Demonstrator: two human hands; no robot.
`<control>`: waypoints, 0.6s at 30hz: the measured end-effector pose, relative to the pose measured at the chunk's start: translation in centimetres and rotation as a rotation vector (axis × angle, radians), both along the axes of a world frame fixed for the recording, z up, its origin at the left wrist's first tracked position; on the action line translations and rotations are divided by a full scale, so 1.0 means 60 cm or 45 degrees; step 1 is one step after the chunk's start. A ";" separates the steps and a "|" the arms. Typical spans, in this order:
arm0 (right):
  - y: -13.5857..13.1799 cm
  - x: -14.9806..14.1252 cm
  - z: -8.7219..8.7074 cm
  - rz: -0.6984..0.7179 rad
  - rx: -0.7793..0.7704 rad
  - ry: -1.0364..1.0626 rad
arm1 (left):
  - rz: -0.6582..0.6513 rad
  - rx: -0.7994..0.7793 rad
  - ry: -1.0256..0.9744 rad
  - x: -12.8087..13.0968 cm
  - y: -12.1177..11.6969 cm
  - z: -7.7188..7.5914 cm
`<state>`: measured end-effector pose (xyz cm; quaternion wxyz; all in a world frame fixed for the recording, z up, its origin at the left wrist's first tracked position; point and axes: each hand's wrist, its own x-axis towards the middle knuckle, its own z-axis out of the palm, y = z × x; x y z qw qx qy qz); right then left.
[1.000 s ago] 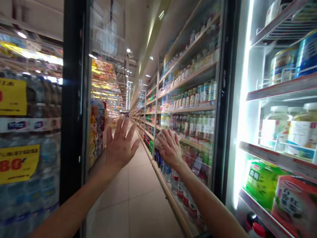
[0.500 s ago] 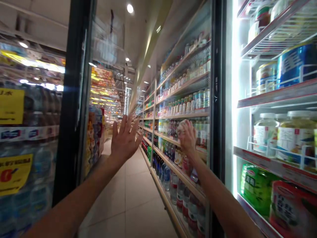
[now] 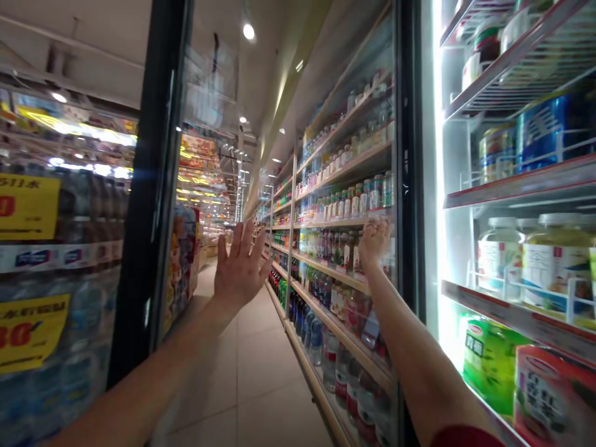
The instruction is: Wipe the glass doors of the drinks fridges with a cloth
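Observation:
My left hand [image 3: 242,267] is raised with fingers spread, palm flat toward the glass door [image 3: 279,124] of a lit fridge. Further right, my right hand [image 3: 375,239] also lies against the glass, fingers up, close to the door's black edge frame [image 3: 410,186]. Neither hand holds anything. Through the glass I see a long shop aisle with shelves of bottles [image 3: 344,198].
The open fridge on the right has red-edged shelves [image 3: 512,186] with jars [image 3: 498,248], blue tins [image 3: 549,124], a green pack [image 3: 488,360] and a red pack [image 3: 554,397]. A black frame post [image 3: 153,186] and yellow price signs [image 3: 28,205] are at left. Tiled floor [image 3: 261,385] runs ahead.
My right hand has slid right and upward across the glass toward the door's black edge. The left hand rose slightly. More of the lit fridge shelves shows.

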<state>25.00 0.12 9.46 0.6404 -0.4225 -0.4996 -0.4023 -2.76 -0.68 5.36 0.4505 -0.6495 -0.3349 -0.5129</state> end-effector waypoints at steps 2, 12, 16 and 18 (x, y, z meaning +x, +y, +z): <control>0.004 -0.024 0.003 -0.008 0.011 -0.023 | -0.002 0.030 -0.001 0.000 0.003 -0.001; -0.007 -0.035 -0.029 0.010 -0.049 -0.146 | -0.053 -0.069 0.010 -0.007 0.007 -0.003; -0.004 -0.089 -0.091 0.008 -0.174 -0.313 | -0.101 -0.140 0.006 -0.003 0.004 -0.015; -0.006 -0.122 -0.131 0.054 -0.275 -0.643 | -0.135 -0.179 0.026 -0.006 0.003 -0.031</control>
